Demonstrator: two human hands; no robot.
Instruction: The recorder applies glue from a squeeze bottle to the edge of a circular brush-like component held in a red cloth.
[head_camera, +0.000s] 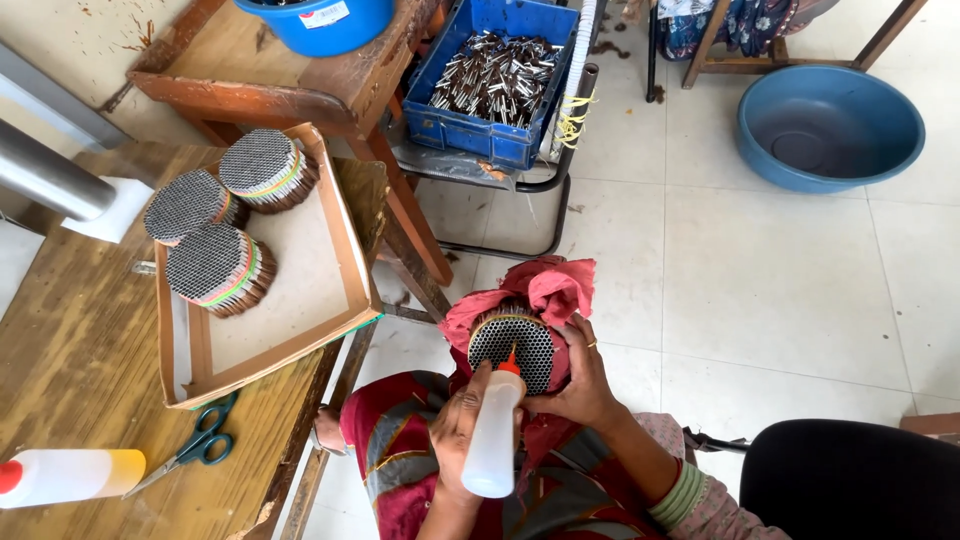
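While nozzle rests on bundle face | left hand (455, 425) clenched round white squeeze bottle (493, 432), red tip down | right hand (580, 380) gripping round tube bundle (512, 345) in red cloth (545, 290), over lap | risk: hard squeeze probably floods cells, drips onto cloth; slack grip likely tilts bundle

Pale tiled floor (780, 280) in soft daylight; worn wooden table (70, 380) at left, blue plastic basin (830, 125) resting beside wooden furniture legs (715, 45).
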